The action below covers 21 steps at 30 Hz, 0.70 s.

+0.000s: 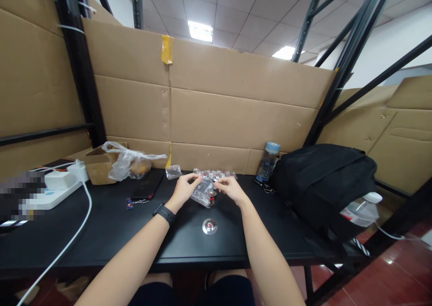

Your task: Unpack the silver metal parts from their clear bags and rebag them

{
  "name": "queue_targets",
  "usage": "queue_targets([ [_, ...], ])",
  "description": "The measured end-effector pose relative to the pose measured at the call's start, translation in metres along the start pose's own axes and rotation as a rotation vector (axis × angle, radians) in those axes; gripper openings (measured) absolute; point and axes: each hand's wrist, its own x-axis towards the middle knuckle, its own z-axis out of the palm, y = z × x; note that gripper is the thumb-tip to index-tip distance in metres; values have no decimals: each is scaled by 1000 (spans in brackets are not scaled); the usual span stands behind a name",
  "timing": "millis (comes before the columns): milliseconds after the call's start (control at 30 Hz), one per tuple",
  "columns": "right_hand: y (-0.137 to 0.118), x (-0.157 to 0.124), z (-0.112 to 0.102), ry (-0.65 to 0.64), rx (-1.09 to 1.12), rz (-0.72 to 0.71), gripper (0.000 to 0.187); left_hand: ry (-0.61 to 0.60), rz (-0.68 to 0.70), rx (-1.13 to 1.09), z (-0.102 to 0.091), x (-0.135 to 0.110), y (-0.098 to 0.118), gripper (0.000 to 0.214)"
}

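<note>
Between my two hands, above the black table, hangs a small clear plastic bag (202, 192). My left hand (185, 189) pinches its upper left edge between thumb and fingers. On the other side, my right hand (230, 189) has its fingertips pinched at the bag's upper right edge. A shiny red-and-silver piece (212, 200) shows just behind the bag, partly hidden by it. Nearer to me, a round silver disc with a red centre (209, 226) lies flat on the table. Several clear packets (219, 174) with red and silver contents lie beyond my hands.
On the left are a dark phone (147, 186), a tied plastic bag (126, 162), a cardboard box (99, 165) and a white power strip (56, 196) with a cable. A bottle (267, 161) and a black backpack (324, 184) stand right. A cardboard wall (236, 108) closes the back.
</note>
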Motion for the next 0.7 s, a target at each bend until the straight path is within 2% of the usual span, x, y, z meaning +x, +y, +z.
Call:
queue_targets([
  [267,6,6,5,216,36,-99,27,26,-107,-138,0,-1,0,33],
  [433,3,8,12,340,105,-116,24,22,-95,-124,4,0,-5,32],
  [500,3,8,13,350,171,-79,24,50,-35,-51,3,-1,-2,31],
  [600,4,9,13,378,291,-4,25,71,148,146,-4,-4,12,30],
  [700,6,11,10,411,358,60,25,-131,356,364,-9,-11,30,45],
])
